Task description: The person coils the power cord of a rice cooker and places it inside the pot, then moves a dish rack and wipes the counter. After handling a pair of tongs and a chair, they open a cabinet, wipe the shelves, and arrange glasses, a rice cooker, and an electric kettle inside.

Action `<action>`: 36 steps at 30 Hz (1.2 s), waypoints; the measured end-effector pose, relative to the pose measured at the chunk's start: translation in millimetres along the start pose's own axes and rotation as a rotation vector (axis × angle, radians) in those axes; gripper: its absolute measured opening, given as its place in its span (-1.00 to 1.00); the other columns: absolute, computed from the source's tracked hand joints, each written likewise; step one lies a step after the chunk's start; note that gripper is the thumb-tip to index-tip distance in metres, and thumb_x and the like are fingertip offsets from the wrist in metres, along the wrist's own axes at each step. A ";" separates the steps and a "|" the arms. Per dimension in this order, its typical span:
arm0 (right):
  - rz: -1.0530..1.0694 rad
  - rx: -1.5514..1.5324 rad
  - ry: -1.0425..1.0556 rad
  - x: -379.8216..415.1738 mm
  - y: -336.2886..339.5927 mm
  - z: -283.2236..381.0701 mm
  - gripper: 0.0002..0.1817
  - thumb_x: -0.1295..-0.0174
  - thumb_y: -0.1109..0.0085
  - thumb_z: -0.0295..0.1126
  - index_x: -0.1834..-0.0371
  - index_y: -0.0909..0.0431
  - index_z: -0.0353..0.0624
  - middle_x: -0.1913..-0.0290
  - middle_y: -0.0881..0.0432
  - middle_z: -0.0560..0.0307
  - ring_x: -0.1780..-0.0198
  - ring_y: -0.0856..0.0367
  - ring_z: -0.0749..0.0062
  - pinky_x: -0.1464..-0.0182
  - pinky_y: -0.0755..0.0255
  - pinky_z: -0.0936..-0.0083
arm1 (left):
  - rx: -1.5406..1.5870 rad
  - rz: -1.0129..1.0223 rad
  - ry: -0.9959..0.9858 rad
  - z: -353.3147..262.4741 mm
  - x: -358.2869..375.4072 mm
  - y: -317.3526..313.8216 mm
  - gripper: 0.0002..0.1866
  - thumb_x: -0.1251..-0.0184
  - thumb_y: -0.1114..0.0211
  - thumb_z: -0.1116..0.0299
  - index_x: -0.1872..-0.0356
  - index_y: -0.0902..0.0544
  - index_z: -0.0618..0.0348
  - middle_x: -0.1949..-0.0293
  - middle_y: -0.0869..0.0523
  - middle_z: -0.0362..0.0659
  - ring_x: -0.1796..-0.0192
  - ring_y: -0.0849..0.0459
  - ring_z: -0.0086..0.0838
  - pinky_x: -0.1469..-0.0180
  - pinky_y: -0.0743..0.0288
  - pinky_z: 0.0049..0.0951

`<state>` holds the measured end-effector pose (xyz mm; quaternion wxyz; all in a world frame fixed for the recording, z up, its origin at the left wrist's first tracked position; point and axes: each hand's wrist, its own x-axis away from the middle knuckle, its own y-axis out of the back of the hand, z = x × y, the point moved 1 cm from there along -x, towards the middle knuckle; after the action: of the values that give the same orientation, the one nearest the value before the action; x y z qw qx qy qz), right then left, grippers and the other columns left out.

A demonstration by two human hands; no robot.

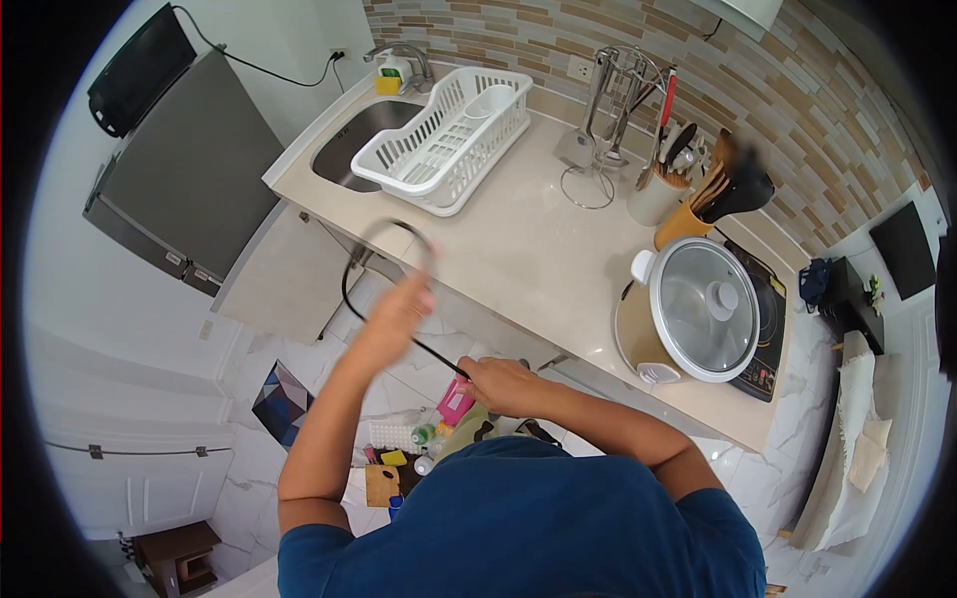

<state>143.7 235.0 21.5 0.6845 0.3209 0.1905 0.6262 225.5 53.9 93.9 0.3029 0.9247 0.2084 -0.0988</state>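
Note:
A black cable (pixel 439 355) runs between my two hands in front of the counter and curves up into a loop on the left. My left hand (pixel 401 307) is raised beside the loop, blurred by motion, so its grip is unclear. Lower and to the right, my right hand (pixel 496 385) is closed on the cable near a pink item (pixel 456 401). Below my hands, several bottles, a yellow sponge (pixel 394 458) and a brown piece (pixel 381 485) lie low down near the floor.
The counter (pixel 508 239) holds a white dish rack (pixel 449 140) beside the sink (pixel 344 149), a utensil stand (pixel 588 186), utensil holders (pixel 683 225), and a lidded pot (pixel 638 329) next to a black cooktop (pixel 763 384). A grey refrigerator (pixel 189 169) stands left.

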 end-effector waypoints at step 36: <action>-0.072 -0.147 -0.161 55.6 42.2 3.8 -0.78 -0.18 -0.18 -0.20 0.34 -0.57 -0.13 0.38 -0.65 -0.04 0.21 -0.62 0.02 0.20 -0.45 0.16 | 0.052 0.123 -0.109 -53.9 -47.4 -42.9 -0.44 -0.38 -0.08 0.24 -0.36 -0.24 0.20 0.50 -0.57 -0.25 0.55 -0.40 -0.63 0.55 -0.30 -0.59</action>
<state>123.2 289.1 60.8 0.7414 0.3122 0.0998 0.5856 167.1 102.2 129.2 0.2952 0.9366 0.1318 -0.1355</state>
